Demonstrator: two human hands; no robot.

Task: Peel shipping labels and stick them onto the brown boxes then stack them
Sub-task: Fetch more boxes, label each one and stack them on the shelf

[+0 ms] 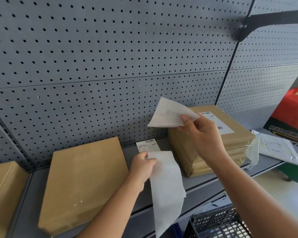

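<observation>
My right hand (202, 133) pinches a peeled white shipping label (169, 114) with a barcode, held in the air above the shelf. My left hand (142, 166) grips the blank white backing strip (167, 188), which hangs down over the shelf's front edge. A plain brown box (83, 182) lies flat on the shelf to the left of my hands. To the right stands a stack of brown boxes (205, 152); the top one bears a stuck label (217, 121). More labels (147, 145) lie on the shelf behind my left hand.
The grey shelf (201, 181) backs onto a perforated grey wall (110, 57). Another brown box (3, 184) sits at far left. A white plastic mailer (279, 148) lies at the right end. A black crate (218, 224) stands below; red and green cartons (292, 121) are at right.
</observation>
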